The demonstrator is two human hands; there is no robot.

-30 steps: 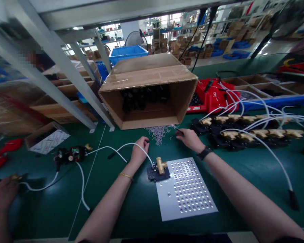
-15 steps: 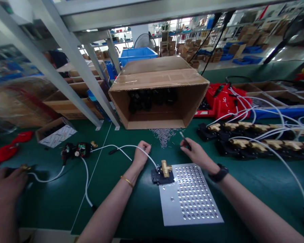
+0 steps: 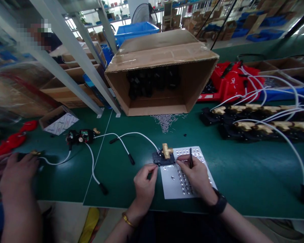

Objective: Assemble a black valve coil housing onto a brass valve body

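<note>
A brass fitting [image 3: 167,150] on a black base [image 3: 162,159] sits at the top left corner of a perforated metal plate [image 3: 201,175], with a white cable [image 3: 136,135] running from it. My left hand [image 3: 145,186] rests just below the black base, thumb and forefinger pinched together at its edge. My right hand [image 3: 194,172] lies on the plate and grips a thin dark tool [image 3: 190,158] that points upward. Small metal pins [image 3: 166,120] lie scattered in front of an open cardboard box [image 3: 162,57] holding black parts.
Rows of brass fittings on black bases with white cables [image 3: 258,121] fill the right of the green mat. Another assembly [image 3: 80,136] lies at left. A co-worker's hands [image 3: 15,172] work at the far left. Red bins [image 3: 233,84] stand behind.
Both my hands have drawn back from the pin pile toward me. The left let go of the white cable and is now at the black base; the right now rests on the plate.
</note>
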